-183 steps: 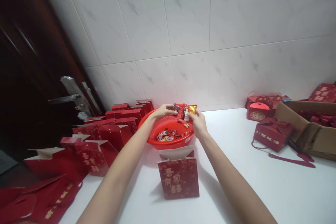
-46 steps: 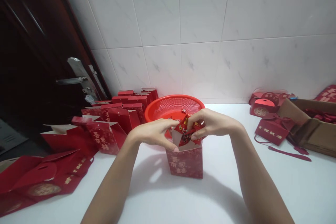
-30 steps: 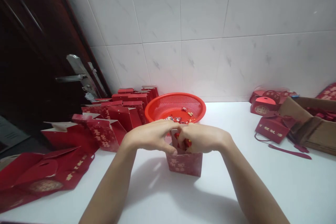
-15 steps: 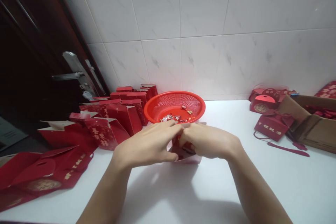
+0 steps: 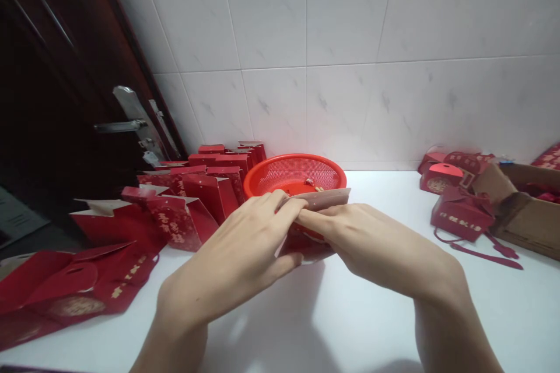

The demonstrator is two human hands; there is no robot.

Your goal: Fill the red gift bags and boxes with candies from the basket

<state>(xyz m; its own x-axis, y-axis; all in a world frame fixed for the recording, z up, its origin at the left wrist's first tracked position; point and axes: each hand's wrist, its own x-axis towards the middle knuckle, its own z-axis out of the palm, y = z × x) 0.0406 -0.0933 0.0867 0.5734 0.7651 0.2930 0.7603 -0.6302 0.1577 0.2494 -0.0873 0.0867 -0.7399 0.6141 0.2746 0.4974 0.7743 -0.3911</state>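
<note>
Between my hands, in front of the basket, is a small red box [image 5: 306, 249] with its pale inner flap [image 5: 326, 199] standing up at the back. My left hand [image 5: 249, 236] is closed around the box's left side, thumb at the front and fingers over the top. My right hand [image 5: 365, 239] holds the upper right part, its fingertips meeting those of my left hand. Both hands cover much of the box. Just behind it sits a red mesh basket [image 5: 289, 170] with a few small wrapped pieces in it.
Several open red boxes [image 5: 175, 221] stand at the left, near a dark door [image 5: 56, 70]. At the right are closed red boxes [image 5: 461, 213], a ribbon strip [image 5: 485, 256] and a cardboard carton [image 5: 531, 221]. A tiled wall [image 5: 341, 111] rises behind.
My right hand has come up out of the box's opening and now lies over its top edge. The box's back flap stands higher. The view has shifted slightly.
</note>
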